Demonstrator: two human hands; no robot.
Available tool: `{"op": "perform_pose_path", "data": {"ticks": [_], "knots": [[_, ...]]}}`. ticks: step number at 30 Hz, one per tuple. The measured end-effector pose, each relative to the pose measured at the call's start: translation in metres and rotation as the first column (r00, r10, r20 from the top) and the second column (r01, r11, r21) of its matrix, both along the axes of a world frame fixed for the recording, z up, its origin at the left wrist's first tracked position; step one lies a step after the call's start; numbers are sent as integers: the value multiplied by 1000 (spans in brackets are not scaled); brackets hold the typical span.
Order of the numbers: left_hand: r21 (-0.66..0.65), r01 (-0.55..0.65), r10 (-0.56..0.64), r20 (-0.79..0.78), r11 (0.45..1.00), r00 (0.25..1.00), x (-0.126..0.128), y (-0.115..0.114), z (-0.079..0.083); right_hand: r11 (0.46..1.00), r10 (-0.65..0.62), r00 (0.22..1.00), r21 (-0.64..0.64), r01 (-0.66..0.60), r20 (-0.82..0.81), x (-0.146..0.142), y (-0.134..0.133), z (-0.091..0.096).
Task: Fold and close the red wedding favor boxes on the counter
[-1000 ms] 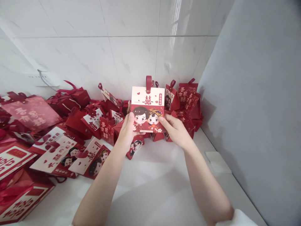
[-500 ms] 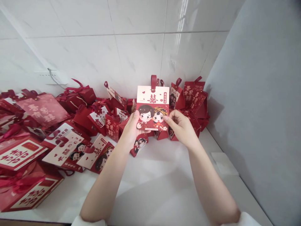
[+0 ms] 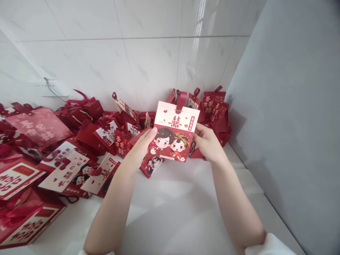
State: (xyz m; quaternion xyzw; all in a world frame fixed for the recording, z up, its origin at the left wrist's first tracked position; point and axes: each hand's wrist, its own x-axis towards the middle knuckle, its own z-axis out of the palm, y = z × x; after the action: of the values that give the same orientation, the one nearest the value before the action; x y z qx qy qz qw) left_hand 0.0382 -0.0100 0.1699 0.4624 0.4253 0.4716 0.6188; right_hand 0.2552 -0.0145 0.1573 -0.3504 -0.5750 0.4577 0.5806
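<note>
I hold a flat red and white paper gift bag (image 3: 174, 132) printed with a cartoon couple and a red loop handle on top. My left hand (image 3: 140, 145) grips its left edge, thumb on the front. My right hand (image 3: 208, 143) grips its right edge, fingers curled round it. The bag is tilted slightly to the right, above the white counter (image 3: 172, 209). Just under it a small folded red box (image 3: 151, 164) with the same couple lies on the counter.
Many red gift bags and boxes are piled along the tiled wall, from a heap of small ones (image 3: 215, 109) in the right corner to flat bags (image 3: 69, 168) and larger boxes (image 3: 29, 225) at the left. A grey panel (image 3: 292, 124) rises on the right.
The bag has come lower and nearer to me and tilted to the right. My right hand has shifted up along its right edge. The view has swung slightly.
</note>
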Motion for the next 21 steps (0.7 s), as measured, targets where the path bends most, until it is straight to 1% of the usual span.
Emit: {"op": "perform_pose_path", "data": {"ticks": [2,4,7,9,12,15,17,18,19,21], "knots": [[26,11,-9,-79,1000,997,-6,-1,2,1000,24,998,-8,-23,66,6,-3,4],[85,32,-21,-127,996,992,-10,-3,6,997,74,990,-28,-71,121,13,-8,7],[168,96,-69,-157,981,985,-11,-9,14,986,166,970,-65,-157,177,23,-15,12],[208,104,-71,-161,973,984,-9,-11,18,978,205,947,-98,-186,246,27,-20,15],[217,98,-47,-226,971,973,-7,-12,17,963,269,891,-136,-235,366,29,-26,17],[189,124,-51,-352,974,935,-7,-12,15,929,369,831,-175,-325,417,27,-27,18],[179,126,-42,-412,976,910,-7,-12,15,913,408,801,-185,-363,438,25,-26,18],[180,123,-30,-445,976,895,-6,-13,16,920,392,809,-170,-353,439,22,-25,17],[186,121,-17,-483,975,876,-6,-13,17,940,340,839,-138,-311,424,20,-24,17],[197,139,-10,-545,971,839,-5,-15,18,986,165,925,-42,-161,343,11,-22,15]]}}
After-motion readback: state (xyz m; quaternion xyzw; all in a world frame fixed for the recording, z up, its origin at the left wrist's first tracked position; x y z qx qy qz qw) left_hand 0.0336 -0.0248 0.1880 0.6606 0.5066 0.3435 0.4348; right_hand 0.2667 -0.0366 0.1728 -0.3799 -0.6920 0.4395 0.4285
